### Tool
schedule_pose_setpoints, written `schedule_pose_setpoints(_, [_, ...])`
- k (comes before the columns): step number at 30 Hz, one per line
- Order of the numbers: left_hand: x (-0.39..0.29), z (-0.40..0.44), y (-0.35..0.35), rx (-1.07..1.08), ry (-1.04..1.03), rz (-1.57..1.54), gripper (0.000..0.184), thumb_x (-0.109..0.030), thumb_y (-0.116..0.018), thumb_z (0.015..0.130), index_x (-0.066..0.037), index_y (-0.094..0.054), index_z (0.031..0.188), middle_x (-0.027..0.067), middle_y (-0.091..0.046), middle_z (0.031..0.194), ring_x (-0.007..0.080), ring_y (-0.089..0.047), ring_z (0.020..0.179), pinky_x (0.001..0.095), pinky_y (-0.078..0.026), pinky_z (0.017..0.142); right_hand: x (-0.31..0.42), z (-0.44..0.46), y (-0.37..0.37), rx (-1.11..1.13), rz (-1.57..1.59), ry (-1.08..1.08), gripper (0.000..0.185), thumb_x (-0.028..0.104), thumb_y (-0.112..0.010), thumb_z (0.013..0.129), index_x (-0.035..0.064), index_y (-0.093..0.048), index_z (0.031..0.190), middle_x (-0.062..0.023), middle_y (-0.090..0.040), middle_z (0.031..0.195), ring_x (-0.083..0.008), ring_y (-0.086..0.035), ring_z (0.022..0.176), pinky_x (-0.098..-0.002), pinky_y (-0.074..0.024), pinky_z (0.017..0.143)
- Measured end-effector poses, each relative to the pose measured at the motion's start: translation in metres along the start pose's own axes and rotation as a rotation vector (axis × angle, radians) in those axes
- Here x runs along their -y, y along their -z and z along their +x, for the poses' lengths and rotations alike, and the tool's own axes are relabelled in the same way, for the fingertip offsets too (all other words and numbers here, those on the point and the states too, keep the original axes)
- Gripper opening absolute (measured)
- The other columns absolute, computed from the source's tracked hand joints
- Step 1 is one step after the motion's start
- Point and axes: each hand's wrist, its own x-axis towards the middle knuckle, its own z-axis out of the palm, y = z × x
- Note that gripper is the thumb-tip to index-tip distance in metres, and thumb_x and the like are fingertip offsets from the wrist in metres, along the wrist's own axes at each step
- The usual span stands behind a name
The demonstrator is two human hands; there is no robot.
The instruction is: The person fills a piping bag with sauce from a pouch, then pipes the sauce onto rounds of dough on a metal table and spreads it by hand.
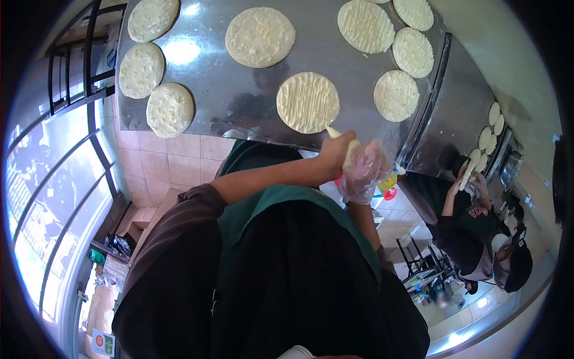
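My left hand [338,154], bare, is closed around the front part of a piping bag [333,133] filled with pale cream. The bag's tip points at the near right edge of a round flat dough [308,103] covered in parallel lines of cream. Behind it, my right hand [366,170], in a clear plastic glove, is wrapped around the rear of the bag. Much of the bag is hidden by my fingers. Another dough round [260,37] with a lumpy, glossy topping lies farther back on the metal table [239,113].
Several topped rounds [170,110] line the table's left side, and several cream-striped ones [396,96] its right. A second metal table [457,90] adjoins on the right, where a co-worker [478,227] holds a round. Black metal railings [89,54] stand at the left.
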Motion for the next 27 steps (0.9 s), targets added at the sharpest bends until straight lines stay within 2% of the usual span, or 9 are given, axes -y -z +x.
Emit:
schedule_pose_setpoints(5, [-0.018,0.022,-0.019,0.042,0.004,-0.120,0.017,-0.019,-0.057,0.081,-0.005,-0.053,0.074,0.0075,-0.053,0.065,0.0195,-0.055,0.057,0.0358,-0.048,0.057,-0.015,0.022,-0.017,-0.102,-0.131,0.089,0.032,0.007,-0.059,0.078,-0.0065,-0.053,0.106,-0.0179,-0.057,0.078,-0.0352,-0.055,0.063,-0.0454,-0.0423,0.053])
schedule_pose_setpoints(9, [-0.025,0.047,-0.023,0.140,-0.021,-0.139,0.030,-0.021,-0.064,0.075,0.005,-0.056,0.088,0.0119,-0.057,0.077,0.0237,-0.059,0.063,0.0389,-0.049,0.058,-0.041,0.016,-0.027,0.180,0.355,-0.359,0.033,0.007,-0.059,0.078,-0.0055,-0.053,0.108,-0.0191,-0.058,0.087,-0.0364,-0.056,0.070,-0.0473,-0.0428,0.057])
schedule_pose_setpoints(14, [0.009,0.019,0.001,0.056,-0.006,-0.109,0.028,-0.020,-0.064,0.075,0.005,-0.055,0.086,0.0123,-0.057,0.076,0.0218,-0.059,0.063,0.0380,-0.049,0.057,-0.012,-0.002,-0.001,0.007,-0.103,0.039,0.038,0.008,-0.061,0.077,-0.0061,-0.052,0.112,-0.0205,-0.058,0.090,-0.0382,-0.057,0.072,-0.0477,-0.0435,0.060])
schedule_pose_setpoints(16, [0.009,0.016,-0.002,0.029,0.014,-0.124,0.028,-0.020,-0.064,0.075,0.005,-0.055,0.085,0.0126,-0.057,0.076,0.0214,-0.059,0.062,0.0376,-0.048,0.056,-0.028,-0.029,-0.010,0.091,0.169,-0.248,0.039,0.007,-0.062,0.076,-0.0057,-0.052,0.111,-0.0206,-0.058,0.090,-0.0384,-0.057,0.073,-0.0477,-0.0441,0.061])
schedule_pose_setpoints(18, [0.009,0.022,-0.006,0.043,0.011,-0.133,0.028,-0.020,-0.064,0.075,0.005,-0.055,0.085,0.0128,-0.057,0.076,0.0213,-0.058,0.061,0.0373,-0.048,0.056,-0.041,-0.044,-0.016,0.101,0.241,-0.325,0.039,0.006,-0.062,0.076,-0.0054,-0.052,0.111,-0.0207,-0.058,0.090,-0.0387,-0.057,0.074,-0.0475,-0.0449,0.063])
schedule_pose_setpoints(21, [-0.002,0.061,-0.016,0.139,-0.006,-0.167,0.029,-0.020,-0.063,0.077,0.006,-0.055,0.085,0.0127,-0.058,0.075,0.0218,-0.058,0.057,0.0371,-0.047,0.051,-0.035,0.008,-0.020,0.020,0.040,-0.085,0.040,0.000,-0.061,0.075,-0.0061,-0.051,0.114,-0.0208,-0.059,0.094,-0.0385,-0.058,0.078,-0.0466,-0.0465,0.067])
schedule_pose_setpoints(23, [-0.007,0.049,-0.019,0.188,-0.021,-0.113,0.032,-0.024,-0.062,0.079,0.005,-0.055,0.089,0.0134,-0.058,0.080,0.0209,-0.058,0.063,0.0358,-0.048,0.057,-0.029,0.017,-0.015,-0.036,-0.118,-0.006,0.024,0.003,-0.057,0.078,-0.0036,-0.055,0.101,-0.0162,-0.057,0.083,-0.0316,-0.056,0.069,-0.0409,-0.0457,0.060])
schedule_pose_setpoints(25, [-0.020,0.026,-0.016,0.237,0.015,-0.023,0.034,-0.028,-0.061,0.082,0.004,-0.055,0.093,0.0137,-0.058,0.086,0.0206,-0.057,0.071,0.0353,-0.047,0.065,-0.016,0.034,-0.009,-0.161,0.230,-0.232,0.010,0.012,-0.052,0.083,0.0018,-0.050,0.085,-0.0090,-0.049,0.071,-0.0222,-0.048,0.059,-0.0339,-0.0399,0.051])
schedule_pose_setpoints(27, [-0.029,-0.010,0.009,0.278,0.120,0.099,0.035,-0.030,-0.058,0.085,0.002,-0.054,0.097,0.0137,-0.058,0.091,0.0209,-0.055,0.079,0.0354,-0.045,0.074,0.005,0.046,0.010,-0.323,1.090,-0.754,0.031,0.027,-0.047,0.091,0.0103,-0.037,0.066,0.0005,-0.033,0.057,-0.0104,-0.033,0.048,-0.0255,-0.0291,0.042])
